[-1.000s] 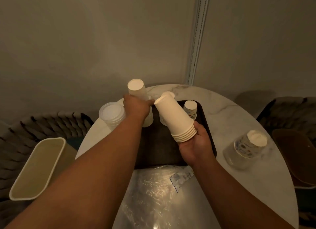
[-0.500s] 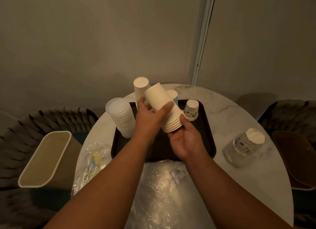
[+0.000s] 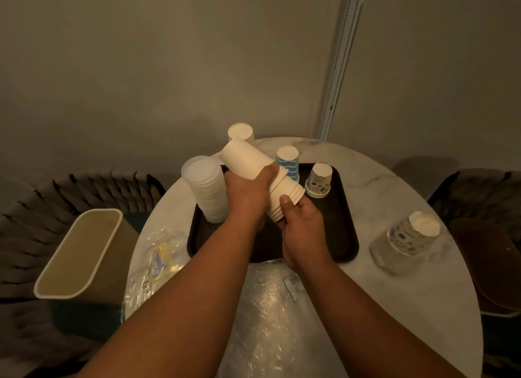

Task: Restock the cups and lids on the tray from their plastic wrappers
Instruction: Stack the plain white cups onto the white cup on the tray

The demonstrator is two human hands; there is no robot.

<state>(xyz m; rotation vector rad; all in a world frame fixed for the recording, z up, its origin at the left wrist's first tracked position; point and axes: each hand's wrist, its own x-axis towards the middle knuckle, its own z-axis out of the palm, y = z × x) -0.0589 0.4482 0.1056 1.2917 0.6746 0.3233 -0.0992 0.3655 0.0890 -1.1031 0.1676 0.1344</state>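
Both hands held a nested stack of plain white paper cups (image 3: 255, 174), tilted over the dark rectangular tray (image 3: 342, 236): the left hand (image 3: 248, 197) wrapped its middle, the right hand (image 3: 300, 222) pinched the rims. Beyond the fingers, a clear lid stack (image 3: 204, 188), striped cups (image 3: 288, 163) and patterned cups (image 3: 319, 180) already stood restocked. Right of the fingers, wrapped patterned cups (image 3: 408, 239) lay well apart on the table, apparently still to do.
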